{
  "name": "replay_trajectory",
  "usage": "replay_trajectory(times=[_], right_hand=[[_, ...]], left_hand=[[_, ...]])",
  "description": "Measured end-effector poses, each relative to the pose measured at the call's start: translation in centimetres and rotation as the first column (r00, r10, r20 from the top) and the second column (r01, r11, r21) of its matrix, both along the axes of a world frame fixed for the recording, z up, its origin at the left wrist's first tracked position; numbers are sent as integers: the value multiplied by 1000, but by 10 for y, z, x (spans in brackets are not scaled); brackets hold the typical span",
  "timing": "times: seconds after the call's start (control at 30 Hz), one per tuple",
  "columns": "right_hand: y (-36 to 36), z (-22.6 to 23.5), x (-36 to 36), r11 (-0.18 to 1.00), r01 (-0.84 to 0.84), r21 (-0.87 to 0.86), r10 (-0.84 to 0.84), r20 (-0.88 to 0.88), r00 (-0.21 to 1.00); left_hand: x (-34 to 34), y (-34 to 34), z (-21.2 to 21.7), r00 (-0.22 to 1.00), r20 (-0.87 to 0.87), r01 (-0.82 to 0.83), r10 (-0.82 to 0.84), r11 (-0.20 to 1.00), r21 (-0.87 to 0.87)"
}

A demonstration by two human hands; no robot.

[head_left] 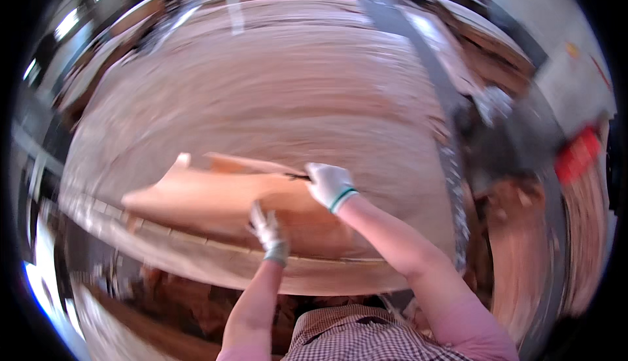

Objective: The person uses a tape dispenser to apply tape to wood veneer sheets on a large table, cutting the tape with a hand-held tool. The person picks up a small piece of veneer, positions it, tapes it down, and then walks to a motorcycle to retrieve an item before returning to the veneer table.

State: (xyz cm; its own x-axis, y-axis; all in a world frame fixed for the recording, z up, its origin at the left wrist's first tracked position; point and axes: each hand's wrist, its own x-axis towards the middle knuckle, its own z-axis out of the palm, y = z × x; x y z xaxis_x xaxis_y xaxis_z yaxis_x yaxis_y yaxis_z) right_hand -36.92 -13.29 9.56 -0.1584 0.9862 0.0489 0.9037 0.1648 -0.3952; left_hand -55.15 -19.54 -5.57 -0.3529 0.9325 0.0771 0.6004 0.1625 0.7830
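Head view, heavily motion-blurred. Two gloved hands work over a large stack of thin wood veneer sheets (261, 86) that fills most of the frame, pale pinkish-brown, its near edge curving across the lower middle. On top of the stack lies a smaller loose veneer piece (203, 197), lighter orange-tan, curled up at its far left corner, stretching from left of centre to just under the hands. Right hand (330, 184), white glove with a green cuff band, rests on the right end of that piece with fingers curled closed around its edge; a small dark thing shows at the fingertips, too blurred to identify. Left hand (267, 229), white glove with greyish cuff, sits on the near edge of the same piece, fingers spread and pressing down; whether it pinches the sheet cannot be told. Both forearms bare, pink sleeve at the right shoulder, checked garment (353, 338) at the bottom edge. A grey metal rail (432, 79) runs along the stack's right side. A red object (577, 155) sits far right, blurred.
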Motion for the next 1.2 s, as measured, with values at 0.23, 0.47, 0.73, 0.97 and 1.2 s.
replay_trajectory(times=[0.23, 0.47, 0.73, 0.97, 1.2], right_hand=[[-100, 62, 27, 867, 142, 477, -98, -117, 988], [-239, 69, 67, 908, 335, 251, -309, -137, 941], [-387, 70, 158, 729, 684, -24, -640, -379, 669], [-521, 56, 294, 610, 787, -98, -696, -541, 472], [-606, 49, 476, 591, 785, -184, -676, -644, 358]], left_hand=[[-122, -2, 32, 388, 912, -208, 130, 977, -51], [-56, 19, 107, -73, 982, -159, 176, 970, -186], [109, -9, 135, -96, 990, 241, 103, 967, -78], [281, -102, 124, -100, 992, 596, -81, 793, 125], [418, -248, 96, -129, 888, 928, -441, 263, 265]])
